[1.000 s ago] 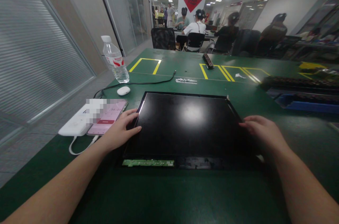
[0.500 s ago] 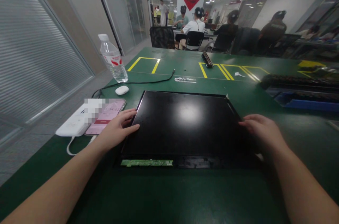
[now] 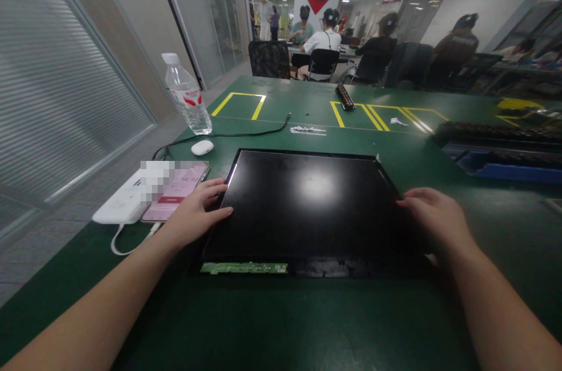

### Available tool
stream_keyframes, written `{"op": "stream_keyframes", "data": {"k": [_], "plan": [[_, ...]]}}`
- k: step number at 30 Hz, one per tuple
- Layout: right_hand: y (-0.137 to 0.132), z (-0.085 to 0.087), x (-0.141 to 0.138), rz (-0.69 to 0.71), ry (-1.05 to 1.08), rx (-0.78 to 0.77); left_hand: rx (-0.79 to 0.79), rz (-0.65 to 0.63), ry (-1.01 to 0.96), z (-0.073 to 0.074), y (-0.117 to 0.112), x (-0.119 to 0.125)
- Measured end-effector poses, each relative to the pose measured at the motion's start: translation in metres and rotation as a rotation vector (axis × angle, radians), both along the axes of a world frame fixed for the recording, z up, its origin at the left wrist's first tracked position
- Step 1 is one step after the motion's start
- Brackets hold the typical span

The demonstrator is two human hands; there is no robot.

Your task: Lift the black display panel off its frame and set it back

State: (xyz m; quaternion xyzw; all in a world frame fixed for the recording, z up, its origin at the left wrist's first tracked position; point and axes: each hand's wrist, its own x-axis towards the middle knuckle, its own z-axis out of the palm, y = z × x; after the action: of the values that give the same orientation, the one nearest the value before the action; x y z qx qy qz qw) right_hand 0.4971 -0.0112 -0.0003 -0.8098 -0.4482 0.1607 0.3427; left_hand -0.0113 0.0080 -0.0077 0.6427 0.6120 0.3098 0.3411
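A black LCD panel (image 3: 302, 219) lies flat on the green table in front of me, with a narrow green circuit board (image 3: 244, 268) along its near edge. My left hand (image 3: 201, 210) grips the panel's left edge, thumb on the top face and fingers along the side. At the right edge, my right hand (image 3: 434, 213) pinches the rim between thumb and fingers; some of its fingertips are hidden. A bright reflection shows on the screen.
Left of the panel are a phone (image 3: 178, 192), a white power bank (image 3: 127, 198) with a cable, a white earbud case (image 3: 202, 148) and a water bottle (image 3: 188, 96). A black cable (image 3: 246, 136) crosses behind. A blue tray (image 3: 518, 169) stands right. Several people sit beyond the table.
Both hands stay on the panel's edges with almost no movement. The view has shifted very slightly. In the background, a standing person has moved a little to the left.
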Motion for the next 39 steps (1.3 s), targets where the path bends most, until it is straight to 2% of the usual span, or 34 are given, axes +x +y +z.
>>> {"op": "stream_keyframes", "data": {"k": [7,16,23,27,32,39], "plan": [[0.0,-0.002,0.001,-0.004,0.072,-0.006,0.044,-0.05,0.146,-0.005,0.001,-0.003],[0.002,0.006,-0.005,-0.013,0.139,0.018,0.088,-0.079,0.264,-0.006,0.001,-0.004],[-0.001,0.009,-0.006,0.006,-0.024,-0.044,0.143,-0.154,0.33,0.008,-0.008,0.003],[-0.001,0.011,-0.009,0.009,-0.056,-0.028,0.195,-0.305,0.401,0.02,-0.013,0.003],[-0.004,0.009,-0.012,0.122,-0.112,0.018,0.137,-0.525,0.385,0.031,-0.018,-0.002],[-0.001,-0.006,-0.009,0.352,-0.12,0.067,0.064,-0.584,0.385,0.031,-0.02,-0.007]]}}
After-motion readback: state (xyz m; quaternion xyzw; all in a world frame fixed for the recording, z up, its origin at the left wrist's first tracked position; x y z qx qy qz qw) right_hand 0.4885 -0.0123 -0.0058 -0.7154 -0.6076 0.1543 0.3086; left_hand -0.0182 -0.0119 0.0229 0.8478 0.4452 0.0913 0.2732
